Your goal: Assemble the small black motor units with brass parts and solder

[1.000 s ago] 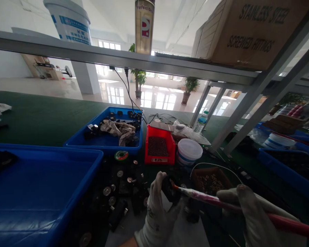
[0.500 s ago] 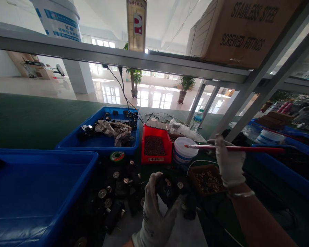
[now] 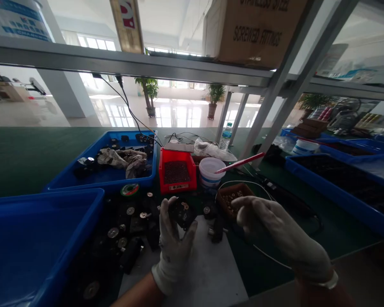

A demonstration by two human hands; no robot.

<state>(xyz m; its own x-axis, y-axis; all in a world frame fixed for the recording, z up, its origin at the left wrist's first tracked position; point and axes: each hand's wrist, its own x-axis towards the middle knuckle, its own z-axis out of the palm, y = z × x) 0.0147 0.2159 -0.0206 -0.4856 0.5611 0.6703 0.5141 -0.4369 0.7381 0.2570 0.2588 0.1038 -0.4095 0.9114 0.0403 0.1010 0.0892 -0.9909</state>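
Observation:
My gloved left hand (image 3: 174, 245) grips a black housing-like part (image 3: 183, 212) with small copper-coloured pieces on its face, held above a white sheet (image 3: 211, 273). My right hand (image 3: 269, 221), also gloved and a little blurred, is at the near right edge of a small brown box (image 3: 225, 198) of little brass-coloured rings or nuts. Its fingers are stretched out and nothing shows in them. A red-handled brush (image 3: 243, 163) leans in the white tub (image 3: 208, 181) behind that box. Other black parts with shiny metal discs (image 3: 130, 211) lie left of my left hand.
A red bin (image 3: 178, 187) of small dark pieces stands beside the tub. Blue trays (image 3: 51, 189) are at the left, another blue tray (image 3: 333, 192) at the right. A metal shelf frame (image 3: 179, 70) crosses above the table. A water bottle (image 3: 226, 136) and cables stand behind.
The brush has left my right hand and rests in the white tub. My right hand has come down and nearer, beside the brown box. My left hand still holds the black part. The view has shifted right.

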